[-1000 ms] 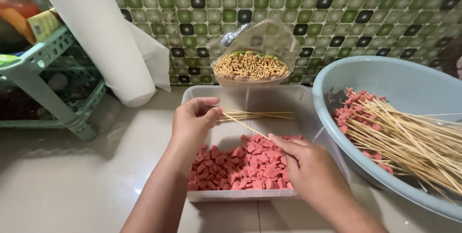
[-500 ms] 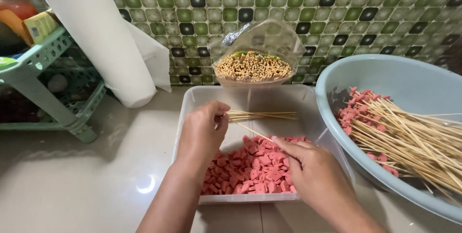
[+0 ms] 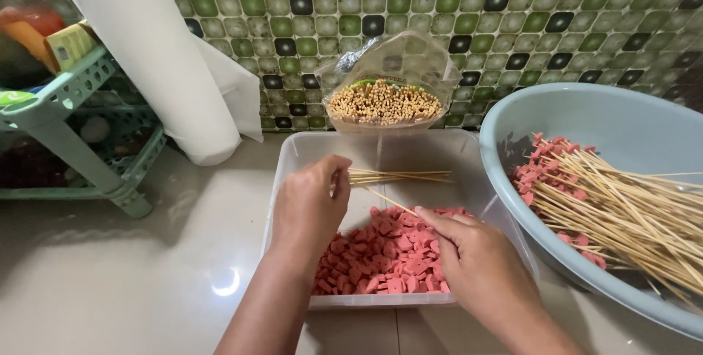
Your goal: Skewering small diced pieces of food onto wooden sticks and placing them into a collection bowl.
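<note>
1. A thin bamboo skewer (image 3: 387, 199) runs across the middle of the frame, held at a slant between the two hands above the tray (image 3: 293, 172). The slant keeps its tip low, right over the pink slices.
2. The left hand (image 3: 311, 205), centre-left, is closed, fingers pinched on the skewer's upper end.
3. The right hand (image 3: 476, 263), lower centre-right, curls over the slices with its forefinger stretched along the skewer's lower end; whether it also grips a slice I cannot tell.
4. The sausage slices (image 3: 388, 252) are small, flat, pink-red discs, heaped at the near end of the tray, within easy reach of both hands.
5. A few spare skewers (image 3: 410, 176) lie flat on the tray's bare far end, just beside the left hand.
6. The tray is a clear, shallow, rectangular plastic box on a pale, glossy floor.
7. Behind it, at upper centre, a crinkled clear bag (image 3: 386, 98) stands open, packed with upright sticks showing their blunt ends.
8. At the right edge, a smooth grey-blue basin (image 3: 622, 117) holds loaded skewers, meat ends pointing one way.
9. At upper left stand a white roll (image 3: 157, 54) and a mint-green plastic rack (image 3: 62, 117), against a green-and-black tiled wall.
</note>
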